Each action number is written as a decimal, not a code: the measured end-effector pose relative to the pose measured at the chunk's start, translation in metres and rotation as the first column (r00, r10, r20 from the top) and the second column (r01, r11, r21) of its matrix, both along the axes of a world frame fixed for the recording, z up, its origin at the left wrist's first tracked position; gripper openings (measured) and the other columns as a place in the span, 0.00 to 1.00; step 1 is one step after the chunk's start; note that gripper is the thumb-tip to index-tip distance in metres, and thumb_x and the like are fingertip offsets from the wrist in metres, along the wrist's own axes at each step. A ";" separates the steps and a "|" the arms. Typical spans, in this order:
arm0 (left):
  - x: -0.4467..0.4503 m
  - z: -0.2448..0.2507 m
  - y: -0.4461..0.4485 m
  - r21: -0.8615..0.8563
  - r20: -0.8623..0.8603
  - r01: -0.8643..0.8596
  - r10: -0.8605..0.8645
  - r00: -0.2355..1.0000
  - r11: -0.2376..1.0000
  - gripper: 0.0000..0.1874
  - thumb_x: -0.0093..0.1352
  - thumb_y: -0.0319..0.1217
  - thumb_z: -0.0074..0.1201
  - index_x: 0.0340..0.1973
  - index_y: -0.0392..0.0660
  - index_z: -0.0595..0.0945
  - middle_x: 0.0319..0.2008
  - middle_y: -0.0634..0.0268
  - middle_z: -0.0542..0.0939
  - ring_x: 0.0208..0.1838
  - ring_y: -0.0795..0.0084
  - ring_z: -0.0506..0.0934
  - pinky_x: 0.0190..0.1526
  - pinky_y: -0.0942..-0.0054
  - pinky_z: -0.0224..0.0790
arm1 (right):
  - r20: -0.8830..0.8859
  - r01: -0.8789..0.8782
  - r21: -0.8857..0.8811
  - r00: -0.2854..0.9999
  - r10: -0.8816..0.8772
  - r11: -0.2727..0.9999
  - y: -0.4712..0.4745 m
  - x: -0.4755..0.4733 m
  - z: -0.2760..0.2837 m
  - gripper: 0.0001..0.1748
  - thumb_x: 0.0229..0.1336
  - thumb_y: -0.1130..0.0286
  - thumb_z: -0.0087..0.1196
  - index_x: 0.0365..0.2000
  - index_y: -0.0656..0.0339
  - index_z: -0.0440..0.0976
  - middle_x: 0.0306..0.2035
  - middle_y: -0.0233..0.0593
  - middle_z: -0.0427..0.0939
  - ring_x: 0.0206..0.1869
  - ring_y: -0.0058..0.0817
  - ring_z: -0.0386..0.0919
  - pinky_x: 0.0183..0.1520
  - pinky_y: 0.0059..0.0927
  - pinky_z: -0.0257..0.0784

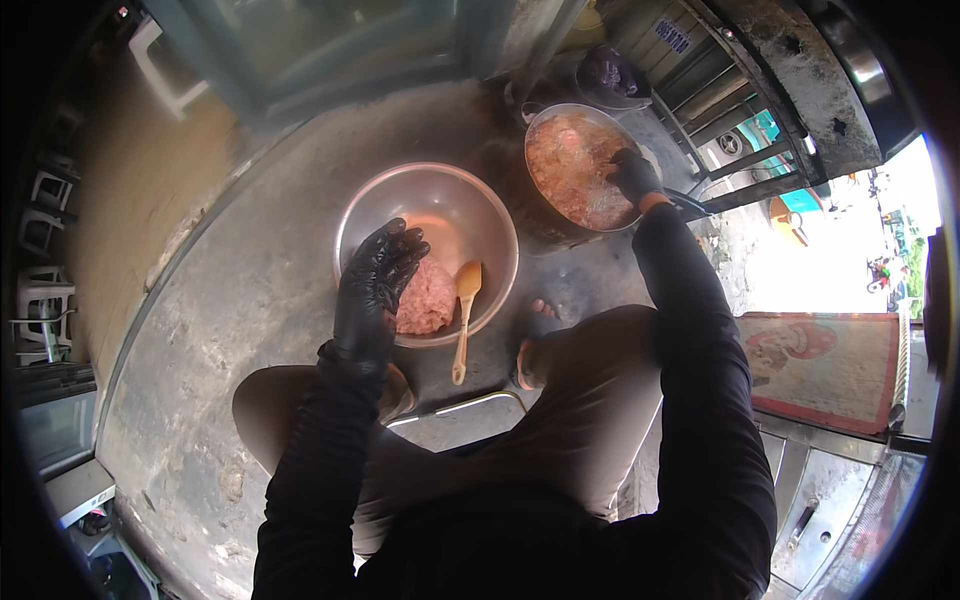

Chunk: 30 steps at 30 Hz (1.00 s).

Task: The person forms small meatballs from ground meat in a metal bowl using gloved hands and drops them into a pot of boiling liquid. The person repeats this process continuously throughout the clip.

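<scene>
My left hand, in a black glove, is raised at the left side of a wide metal bowl. Its fingers are loosely curved and a little apart, with nothing seen in them. Beneath and beside it sits a mound of pink minced meat in the bowl. A spoon with a wooden-looking head leans over the bowl's near rim, its handle pointing towards me. My right hand, also black-gloved, reaches over the right side of a large pot of bubbling, reddish-brown liquid. Its fingertips are too dark to show whether they hold anything.
A dark purple bag-like thing lies in a container behind the pot. Slatted metal framing rises at the right. My foot rests on the concrete floor near the bowl. White plastic stools stand far left.
</scene>
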<state>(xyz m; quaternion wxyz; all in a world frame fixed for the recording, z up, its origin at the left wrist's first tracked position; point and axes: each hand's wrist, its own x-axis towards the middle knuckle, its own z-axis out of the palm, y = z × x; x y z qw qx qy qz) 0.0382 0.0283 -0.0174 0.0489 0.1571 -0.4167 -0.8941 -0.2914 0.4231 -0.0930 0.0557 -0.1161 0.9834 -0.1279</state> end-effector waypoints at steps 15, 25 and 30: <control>0.006 0.041 -0.031 -0.001 0.056 -0.402 0.401 0.914 0.916 0.29 0.80 0.46 0.40 0.69 0.41 0.66 0.69 0.57 0.69 0.71 0.61 0.67 0.72 0.64 0.56 | -0.037 -0.417 -0.516 0.884 0.467 0.748 -0.148 0.121 0.078 0.16 0.65 0.61 0.55 0.48 0.57 0.81 0.46 0.47 0.84 0.48 0.41 0.82 0.52 0.36 0.75; 0.010 0.036 -0.054 0.067 -0.022 -0.460 0.462 0.887 0.885 0.27 0.79 0.44 0.44 0.70 0.46 0.66 0.68 0.56 0.70 0.69 0.59 0.69 0.71 0.63 0.59 | -0.121 -0.742 -0.259 0.660 0.741 0.618 -0.309 0.248 0.011 0.15 0.57 0.60 0.57 0.42 0.55 0.82 0.44 0.46 0.81 0.48 0.46 0.79 0.54 0.46 0.73; 0.010 0.038 -0.054 0.082 0.006 -0.432 0.433 0.901 0.898 0.26 0.79 0.42 0.44 0.69 0.45 0.67 0.66 0.56 0.72 0.67 0.61 0.71 0.70 0.63 0.60 | -0.227 -0.765 -0.103 0.640 0.734 0.635 -0.320 0.277 0.006 0.17 0.55 0.61 0.60 0.44 0.56 0.76 0.41 0.43 0.79 0.45 0.41 0.80 0.49 0.42 0.76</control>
